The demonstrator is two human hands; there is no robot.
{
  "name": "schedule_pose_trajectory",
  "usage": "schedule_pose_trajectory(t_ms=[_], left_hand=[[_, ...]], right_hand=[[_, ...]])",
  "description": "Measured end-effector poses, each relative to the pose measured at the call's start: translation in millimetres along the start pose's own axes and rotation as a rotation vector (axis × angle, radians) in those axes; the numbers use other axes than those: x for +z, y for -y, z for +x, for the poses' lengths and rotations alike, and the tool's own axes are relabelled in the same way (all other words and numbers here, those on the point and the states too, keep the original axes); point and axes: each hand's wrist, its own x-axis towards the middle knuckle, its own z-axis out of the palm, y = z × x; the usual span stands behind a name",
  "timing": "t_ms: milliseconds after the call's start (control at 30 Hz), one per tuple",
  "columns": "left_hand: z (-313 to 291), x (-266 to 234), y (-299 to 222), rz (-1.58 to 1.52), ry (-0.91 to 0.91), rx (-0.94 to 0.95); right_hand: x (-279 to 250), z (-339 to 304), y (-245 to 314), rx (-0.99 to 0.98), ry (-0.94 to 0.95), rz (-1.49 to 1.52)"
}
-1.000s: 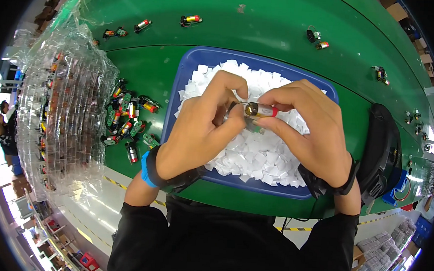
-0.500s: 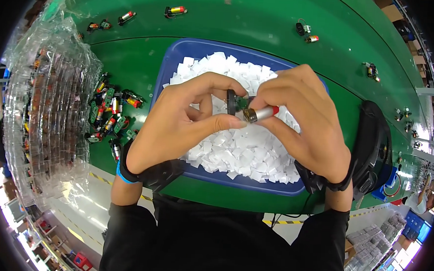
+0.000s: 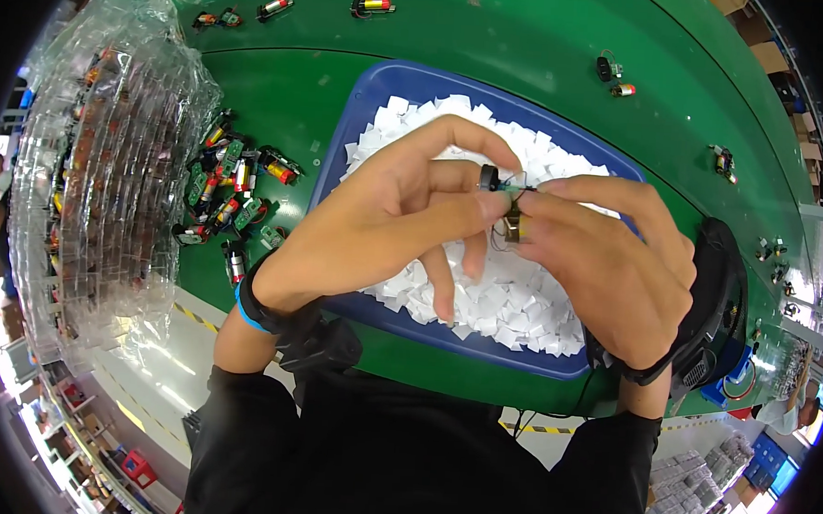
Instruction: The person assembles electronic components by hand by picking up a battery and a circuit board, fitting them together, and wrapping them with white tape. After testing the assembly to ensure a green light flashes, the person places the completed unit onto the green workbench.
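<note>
Over a blue tub (image 3: 330,174) filled with small white paper squares (image 3: 511,309), my two hands meet at a small electronic assembly. It has a round black part (image 3: 488,177), thin wires and a dark and gold cylinder end (image 3: 512,227). My left hand (image 3: 387,200) pinches it from the left between thumb and fingers, the lower fingers loosely spread. From the right, my right hand (image 3: 616,258) grips the board and cylinder side. Its fingers cover most of the cylinder, and the small details are blurred.
Left of the tub lies a pile of similar assemblies (image 3: 234,183), beside clear plastic trays (image 3: 107,204) stacked in film. More assemblies (image 3: 373,6) are scattered along the far green table (image 3: 534,40). A black bag-like object (image 3: 712,301) stands to the right.
The view has shifted, so the tub sits further right. The assembly has turned: the red-tipped cylinder now points downward and is mostly covered by my fingers. My left lower fingers have spread.
</note>
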Motion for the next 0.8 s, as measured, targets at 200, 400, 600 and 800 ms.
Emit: schedule_pose_trajectory(t_ms=[200, 400, 600, 800], left_hand=[[3.7, -4.3, 15.4, 0.006, 0.042, 0.037], [1.9, 2.8, 20.0, 0.300, -0.075, 0.164], [6.1, 0.4, 19.7, 0.191, -0.023, 0.143], [4.8, -1.1, 18.9, 0.026, -0.052, 0.304]], right_hand=[[5.3, -4.2, 3.1, 0.052, -0.023, -0.007], [7.3, -3.1, 6.2, 0.094, 0.010, -0.069], [2.3, 5.9, 2.5, 0.023, 0.012, -0.095], [-14.6, 3.2, 10.8, 0.231, -0.092, 0.041]])
